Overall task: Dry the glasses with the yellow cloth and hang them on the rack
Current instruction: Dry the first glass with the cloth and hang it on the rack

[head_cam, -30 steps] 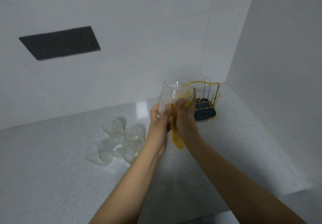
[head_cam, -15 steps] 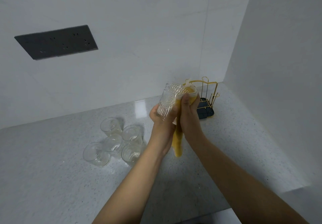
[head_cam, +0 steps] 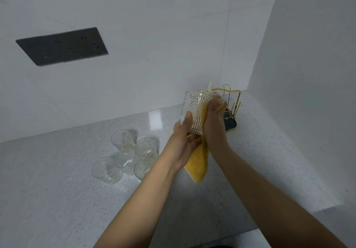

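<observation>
The left hand [head_cam: 183, 143] is gripping the embossed glass [head_cam: 194, 111] above the desk [head_cam: 57, 199] while the right hand [head_cam: 214, 126] is pressing the yellow cloth [head_cam: 198, 165] around its side, just before the rack [head_cam: 232, 103].

We are counting six glasses: one held glass [head_cam: 194, 112] and five standing glasses [head_cam: 126, 156] on the counter. We are also seeing one yellow cloth [head_cam: 198, 163], one rack [head_cam: 232, 109] and one socket panel [head_cam: 61, 46].

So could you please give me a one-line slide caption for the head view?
Left hand holds a patterned clear glass while right hand wipes it with a yellow cloth.
</observation>
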